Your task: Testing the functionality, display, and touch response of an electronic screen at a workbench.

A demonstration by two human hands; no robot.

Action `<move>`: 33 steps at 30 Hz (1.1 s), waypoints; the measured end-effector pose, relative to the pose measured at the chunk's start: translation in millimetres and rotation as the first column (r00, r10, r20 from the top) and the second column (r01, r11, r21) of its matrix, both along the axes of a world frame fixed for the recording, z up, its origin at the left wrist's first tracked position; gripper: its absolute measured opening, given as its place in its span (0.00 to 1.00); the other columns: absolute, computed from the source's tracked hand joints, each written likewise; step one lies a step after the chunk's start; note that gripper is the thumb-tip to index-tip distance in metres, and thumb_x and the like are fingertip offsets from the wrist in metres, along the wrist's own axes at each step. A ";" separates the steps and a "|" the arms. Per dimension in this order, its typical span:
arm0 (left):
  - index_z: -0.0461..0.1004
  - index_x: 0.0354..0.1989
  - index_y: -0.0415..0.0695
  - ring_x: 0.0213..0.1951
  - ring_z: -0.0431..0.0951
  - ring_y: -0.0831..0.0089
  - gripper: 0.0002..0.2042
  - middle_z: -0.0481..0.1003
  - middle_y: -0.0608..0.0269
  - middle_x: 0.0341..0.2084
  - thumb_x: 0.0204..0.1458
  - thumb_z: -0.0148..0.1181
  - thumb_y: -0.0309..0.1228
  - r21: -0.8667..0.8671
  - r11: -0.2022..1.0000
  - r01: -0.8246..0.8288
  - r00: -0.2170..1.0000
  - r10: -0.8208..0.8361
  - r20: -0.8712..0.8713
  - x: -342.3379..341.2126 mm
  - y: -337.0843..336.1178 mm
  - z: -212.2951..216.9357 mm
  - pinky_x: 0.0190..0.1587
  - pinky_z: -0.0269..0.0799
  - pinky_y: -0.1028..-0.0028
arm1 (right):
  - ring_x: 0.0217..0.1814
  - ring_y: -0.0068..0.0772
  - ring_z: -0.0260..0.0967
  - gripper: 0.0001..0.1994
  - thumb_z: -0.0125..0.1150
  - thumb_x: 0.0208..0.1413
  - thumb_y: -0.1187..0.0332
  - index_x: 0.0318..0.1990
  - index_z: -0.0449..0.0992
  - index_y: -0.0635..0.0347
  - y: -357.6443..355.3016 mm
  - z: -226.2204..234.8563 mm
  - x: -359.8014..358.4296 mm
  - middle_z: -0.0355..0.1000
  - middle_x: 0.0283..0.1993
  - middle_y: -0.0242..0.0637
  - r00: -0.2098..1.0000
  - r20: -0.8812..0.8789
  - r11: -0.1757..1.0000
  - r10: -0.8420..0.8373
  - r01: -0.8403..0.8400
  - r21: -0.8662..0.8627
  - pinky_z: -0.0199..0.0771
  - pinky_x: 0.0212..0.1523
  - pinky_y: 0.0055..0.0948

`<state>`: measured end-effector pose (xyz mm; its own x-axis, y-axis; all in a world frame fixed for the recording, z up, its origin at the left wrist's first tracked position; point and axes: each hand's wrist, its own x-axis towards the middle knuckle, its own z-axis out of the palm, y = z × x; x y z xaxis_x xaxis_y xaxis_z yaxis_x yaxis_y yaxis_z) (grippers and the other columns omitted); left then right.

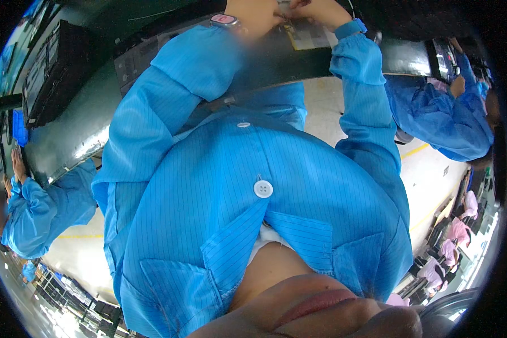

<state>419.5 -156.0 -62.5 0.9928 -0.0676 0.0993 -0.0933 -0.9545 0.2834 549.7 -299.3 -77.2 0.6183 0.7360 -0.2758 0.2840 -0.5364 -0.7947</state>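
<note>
Both hands meet at the upper edge of the view, over the dark workbench (276, 70), and are partly cut off. My left hand (259, 14) has its fingers bent inward; a wristband with a pink and white face (223, 20) sits on that wrist. Opposite it, my right hand (320, 12) is also curled, with a blue wrist strap (350, 28) below it. The fingertips come close together around something small that I cannot make out. Under the right hand lies a pale sheet with a yellow edge (312, 40).
A dark flat tray or panel (143, 59) lies beside my left forearm. Farther left stand black cases (48, 73) and a blue bin (19, 128). People in blue workwear sit left (50, 197) and right (434, 115) of me.
</note>
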 end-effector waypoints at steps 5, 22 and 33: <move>0.79 0.31 0.55 0.32 0.76 0.60 0.09 0.76 0.59 0.25 0.44 0.56 0.39 0.004 1.000 -0.002 0.999 0.002 0.041 1.3 2.7 -8.7 0.38 0.60 0.59 | 0.18 0.21 0.62 0.11 0.68 0.40 0.66 0.26 0.74 0.62 1.6 -4.6 0.5 0.68 0.19 0.32 0.997 0.065 0.999 0.041 -0.042 0.011 0.62 0.19 0.24; 0.65 0.55 0.44 0.58 0.59 0.51 0.29 0.60 0.50 0.57 0.43 0.63 0.40 0.075 0.973 -0.219 0.942 0.191 0.276 -197.0 129.4 24.1 0.59 0.55 0.60 | 0.26 0.18 0.65 0.12 0.58 0.53 0.66 0.44 0.74 0.57 -0.3 4.0 20.8 0.70 0.27 0.30 0.929 0.355 0.992 0.108 -0.076 -0.102 0.66 0.23 0.20; 0.51 0.62 0.40 0.63 0.49 0.50 0.36 0.49 0.45 0.62 0.45 0.62 0.35 -0.254 0.842 -0.476 0.810 0.533 0.246 -280.5 121.2 29.1 0.62 0.49 0.62 | 0.33 0.24 0.70 0.10 0.62 0.47 0.67 0.36 0.78 0.61 20.0 -11.4 48.6 0.75 0.32 0.38 0.935 0.282 0.975 0.214 -0.220 -0.011 0.70 0.36 0.25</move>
